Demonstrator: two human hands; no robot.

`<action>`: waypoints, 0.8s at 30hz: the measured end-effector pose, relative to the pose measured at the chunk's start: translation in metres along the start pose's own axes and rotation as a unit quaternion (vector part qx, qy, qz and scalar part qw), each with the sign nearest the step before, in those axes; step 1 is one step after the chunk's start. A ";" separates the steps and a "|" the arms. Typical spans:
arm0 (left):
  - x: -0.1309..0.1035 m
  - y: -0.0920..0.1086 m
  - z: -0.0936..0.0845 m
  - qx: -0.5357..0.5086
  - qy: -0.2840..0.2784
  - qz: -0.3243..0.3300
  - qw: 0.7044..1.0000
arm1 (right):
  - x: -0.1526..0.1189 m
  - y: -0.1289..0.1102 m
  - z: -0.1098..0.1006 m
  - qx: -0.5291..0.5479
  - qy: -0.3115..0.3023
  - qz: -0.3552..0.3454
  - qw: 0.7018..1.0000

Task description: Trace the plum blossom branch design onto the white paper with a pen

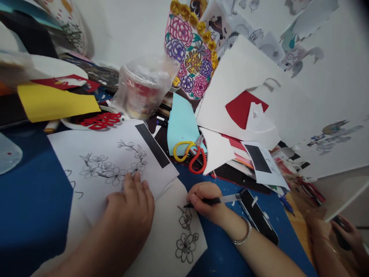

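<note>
My left hand [131, 209] lies flat, its fingers stretched over a white sheet with printed blossom branches [106, 134]. That sheet overlaps a second paper [161, 238] below it, which bears a hand-drawn blossom branch [185, 247] near its right edge. In my right hand [209, 200] is a black pen [226, 199] with a clear barrel. Its tip touches or nearly touches the top of the drawn branch. A silvery bracelet circles my right wrist.
Scissors [197, 159] with yellow and red handles lie behind my right hand, by light blue paper [183, 119]. A phone [261, 219] rests right of it on the blue table. A plastic-wrapped tub [141, 92] stands behind. Another person's hands [331, 231] are at far right.
</note>
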State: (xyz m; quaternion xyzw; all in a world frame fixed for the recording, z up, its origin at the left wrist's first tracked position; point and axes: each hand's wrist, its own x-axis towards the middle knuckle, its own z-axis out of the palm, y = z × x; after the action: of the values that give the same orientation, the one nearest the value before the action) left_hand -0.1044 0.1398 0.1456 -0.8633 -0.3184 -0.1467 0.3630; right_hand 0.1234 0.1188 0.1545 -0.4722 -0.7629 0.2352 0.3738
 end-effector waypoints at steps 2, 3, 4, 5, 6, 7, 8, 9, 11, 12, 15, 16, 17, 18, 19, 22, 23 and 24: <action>0.000 0.000 0.001 -0.002 -0.008 0.006 1.000 | 0.001 -0.002 0.000 -0.003 0.002 0.003 1.000; 0.000 0.000 0.001 -0.002 -0.011 0.007 1.000 | 0.001 -0.003 0.000 -0.006 0.002 0.006 1.000; 0.000 0.000 0.001 -0.003 -0.015 0.009 1.000 | 0.001 -0.004 -0.001 -0.007 0.000 0.008 1.000; -0.001 0.001 0.000 -0.002 -0.017 0.009 1.000 | 0.002 -0.005 -0.001 -0.008 0.001 0.010 1.000; -0.002 0.001 0.000 -0.001 -0.015 0.005 1.000 | 0.002 -0.006 0.000 -0.007 0.002 0.009 1.000; -0.002 0.001 0.000 0.001 -0.017 0.002 1.000 | 0.003 -0.007 0.000 -0.006 0.005 0.004 1.000; -0.003 0.002 -0.001 0.003 -0.018 -0.002 1.000 | 0.004 -0.008 0.000 -0.005 0.008 -0.004 1.000; -0.003 0.002 -0.001 0.003 -0.019 -0.005 1.000 | 0.004 -0.009 0.000 -0.003 0.011 -0.014 1.000; -0.003 0.003 -0.001 0.005 -0.021 -0.009 1.000 | 0.006 -0.011 0.000 -0.001 0.014 -0.031 0.999; -0.002 0.004 -0.002 0.006 -0.022 -0.010 1.000 | 0.006 -0.012 0.000 -0.002 0.017 -0.037 0.999; 0.000 0.005 -0.001 0.010 -0.024 -0.010 1.000 | 0.007 -0.013 0.000 -0.004 0.025 -0.048 0.999; 0.001 0.005 -0.001 0.010 -0.025 -0.011 1.000 | 0.007 -0.013 0.000 -0.003 0.026 -0.053 0.998; 0.001 0.005 -0.001 0.009 -0.025 -0.010 1.000 | 0.007 -0.013 0.001 -0.001 0.025 -0.057 0.998; 0.001 0.005 -0.001 0.008 -0.027 -0.008 1.000 | 0.007 -0.013 0.001 0.000 0.025 -0.062 0.998; 0.001 0.005 -0.001 0.008 -0.024 -0.009 1.000 | 0.007 -0.013 0.001 0.001 0.026 -0.066 0.997; 0.000 0.004 -0.003 0.005 -0.024 -0.007 1.000 | 0.008 -0.014 0.000 -0.004 0.028 -0.074 0.997; 0.000 0.003 -0.004 0.008 -0.027 -0.004 1.000 | 0.008 -0.014 0.000 -0.007 0.028 -0.076 0.997; 0.000 0.003 -0.005 0.011 -0.030 -0.004 0.999 | 0.008 -0.014 0.000 -0.011 0.026 -0.076 0.997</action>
State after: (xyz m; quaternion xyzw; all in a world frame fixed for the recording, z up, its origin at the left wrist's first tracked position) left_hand -0.1026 0.1350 0.1479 -0.8622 -0.3340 -0.1188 0.3618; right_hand 0.1134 0.1199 0.1676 -0.4232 -0.7891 0.1857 0.4046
